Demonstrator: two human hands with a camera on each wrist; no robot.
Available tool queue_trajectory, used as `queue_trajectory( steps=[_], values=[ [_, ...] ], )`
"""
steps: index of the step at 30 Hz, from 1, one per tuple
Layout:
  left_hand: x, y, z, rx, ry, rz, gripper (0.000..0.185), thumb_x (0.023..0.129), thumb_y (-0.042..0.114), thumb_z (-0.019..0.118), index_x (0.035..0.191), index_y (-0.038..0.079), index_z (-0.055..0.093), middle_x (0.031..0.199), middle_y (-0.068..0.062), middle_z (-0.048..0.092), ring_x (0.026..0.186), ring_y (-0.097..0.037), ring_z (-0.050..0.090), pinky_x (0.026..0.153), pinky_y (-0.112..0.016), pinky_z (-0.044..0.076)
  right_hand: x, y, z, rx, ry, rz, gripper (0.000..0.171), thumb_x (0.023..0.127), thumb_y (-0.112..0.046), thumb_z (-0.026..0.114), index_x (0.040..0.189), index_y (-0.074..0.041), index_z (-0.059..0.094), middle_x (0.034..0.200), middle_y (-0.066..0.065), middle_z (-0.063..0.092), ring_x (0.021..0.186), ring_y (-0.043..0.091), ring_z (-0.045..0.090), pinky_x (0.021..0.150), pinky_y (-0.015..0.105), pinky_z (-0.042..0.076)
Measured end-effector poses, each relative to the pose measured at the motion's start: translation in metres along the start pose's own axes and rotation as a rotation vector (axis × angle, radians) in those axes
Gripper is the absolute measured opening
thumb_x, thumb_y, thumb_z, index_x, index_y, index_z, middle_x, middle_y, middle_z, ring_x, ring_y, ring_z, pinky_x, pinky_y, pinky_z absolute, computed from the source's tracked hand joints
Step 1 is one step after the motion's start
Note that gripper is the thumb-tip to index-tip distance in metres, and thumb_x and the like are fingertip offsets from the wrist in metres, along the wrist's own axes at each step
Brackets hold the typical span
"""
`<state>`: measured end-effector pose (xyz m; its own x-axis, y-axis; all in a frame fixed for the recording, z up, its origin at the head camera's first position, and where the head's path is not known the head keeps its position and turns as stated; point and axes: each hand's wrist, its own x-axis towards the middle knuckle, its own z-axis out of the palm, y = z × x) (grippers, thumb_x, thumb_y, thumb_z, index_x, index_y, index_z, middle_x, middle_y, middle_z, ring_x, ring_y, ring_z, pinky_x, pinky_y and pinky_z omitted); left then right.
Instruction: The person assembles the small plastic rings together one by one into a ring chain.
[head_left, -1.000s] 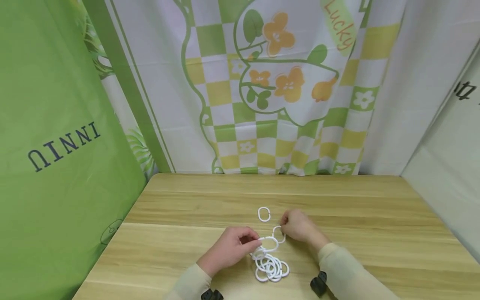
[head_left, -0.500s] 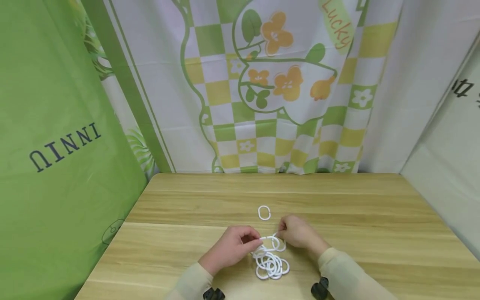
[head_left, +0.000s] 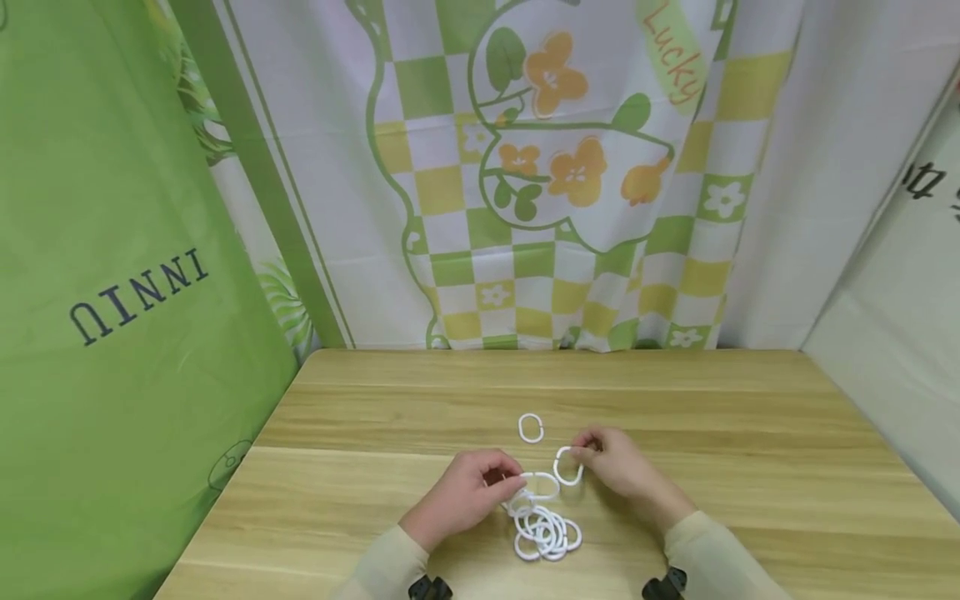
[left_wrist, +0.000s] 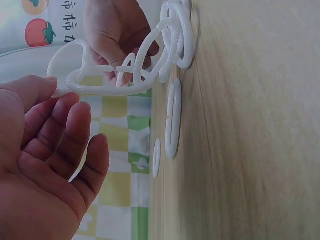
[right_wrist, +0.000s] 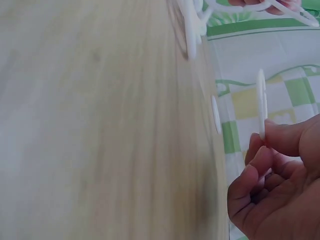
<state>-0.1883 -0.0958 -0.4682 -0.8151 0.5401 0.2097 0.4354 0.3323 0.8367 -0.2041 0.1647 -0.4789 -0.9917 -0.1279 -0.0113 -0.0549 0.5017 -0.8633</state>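
Observation:
White oval curtain rings, each with a small gap, lie in a heap (head_left: pixel 546 533) near the table's front. My left hand (head_left: pixel 465 493) pinches one ring (head_left: pixel 542 474) just above the heap. In the left wrist view, that ring (left_wrist: pixel 110 91) runs into others towards the heap, with thumb and index finger at its end and the other fingers loosely bent. My right hand (head_left: pixel 618 467) pinches a separate ring (head_left: pixel 558 467) between thumb and index finger. The right wrist view shows this ring (right_wrist: pixel 262 100) edge-on, upright and apart from the others.
One loose ring (head_left: pixel 531 427) lies flat on the wooden table (head_left: pixel 375 400), beyond both hands. A patterned curtain (head_left: pixel 525 275) hangs along the back edge. Green cloth (head_left: pixel 150 375) stands at the left, and a pale sheet (head_left: pixel 900 333) at the right.
My right hand has moved right with its ring, which overlapped the left hand's ring half a second ago and now stands beside it. The left hand has hardly moved.

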Motion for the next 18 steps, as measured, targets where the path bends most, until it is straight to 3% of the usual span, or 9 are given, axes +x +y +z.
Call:
queue_trajectory(
  steps=[10, 18],
  values=[
    [-0.001, -0.001, 0.001, 0.0, 0.013, 0.005, 0.014, 0.098, 0.022, 0.073, 0.1, 0.008, 0.076, 0.088, 0.004, 0.071, 0.075, -0.004, 0.059, 0.068, -0.022, 0.052, -0.014, -0.012, -0.017, 0.132, 0.02, 0.037, 0.011, 0.1, -0.006, 0.065, 0.106, 0.003, 0.064, 0.091, 0.009, 0.061, 0.077, 0.018, 0.053, 0.061, 0.026, 0.046],
    [0.0, 0.001, 0.0, -0.002, 0.012, 0.014, 0.014, 0.098, 0.018, 0.073, 0.102, 0.005, 0.076, 0.088, 0.002, 0.071, 0.074, -0.003, 0.059, 0.067, -0.022, 0.052, -0.024, -0.033, -0.021, 0.104, -0.002, -0.022, 0.014, 0.099, -0.01, 0.068, 0.107, 0.002, 0.066, 0.088, 0.009, 0.064, 0.07, 0.013, 0.053, 0.058, 0.023, 0.047]
  ],
)
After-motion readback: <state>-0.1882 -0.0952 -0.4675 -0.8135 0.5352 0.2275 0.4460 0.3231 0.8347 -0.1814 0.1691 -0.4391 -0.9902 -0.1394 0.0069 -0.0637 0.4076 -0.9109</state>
